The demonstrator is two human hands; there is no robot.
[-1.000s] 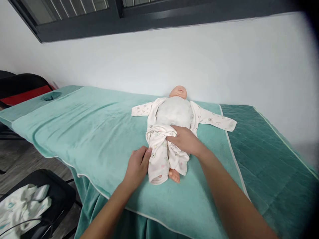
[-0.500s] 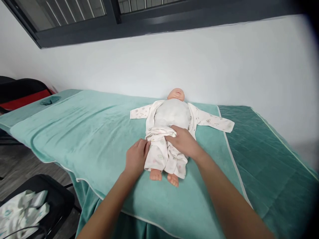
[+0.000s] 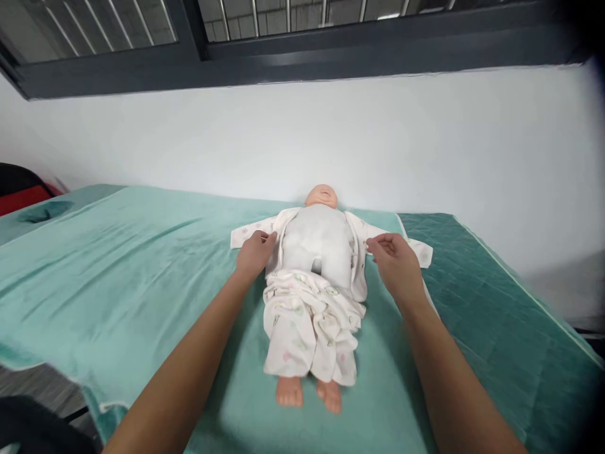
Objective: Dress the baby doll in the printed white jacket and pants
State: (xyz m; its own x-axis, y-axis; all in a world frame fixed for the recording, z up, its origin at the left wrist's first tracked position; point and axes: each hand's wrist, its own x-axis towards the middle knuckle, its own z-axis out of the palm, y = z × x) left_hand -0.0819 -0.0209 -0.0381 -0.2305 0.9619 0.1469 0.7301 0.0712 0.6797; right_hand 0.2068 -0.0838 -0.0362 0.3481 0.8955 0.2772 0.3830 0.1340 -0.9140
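Observation:
A baby doll (image 3: 316, 243) lies on its back, head toward the wall and feet toward me. Its printed white jacket (image 3: 358, 271) hangs open at the front, both sleeves spread out. White printed trousers (image 3: 290, 337) cover its hips and legs, bunched at the waist. My left hand (image 3: 256, 252) is at the jacket's edge by the doll's chest on the left, fingertips pinched together on the cloth. On the other side, my right hand (image 3: 394, 261) is closed in a pinch at the jacket near the sleeve.
A light green cover (image 3: 142, 271) lies over the bed, with a darker green quilted cloth (image 3: 496, 315) at the right. Behind stands a white wall (image 3: 283, 139) under a dark window frame (image 3: 331, 60). A black and red chair (image 3: 21, 189) is at the far left.
Both hands have left the trouser waist and moved up to either side of the doll's chest. The view has shifted closer, and the trousers' waist lies bunched below the belly.

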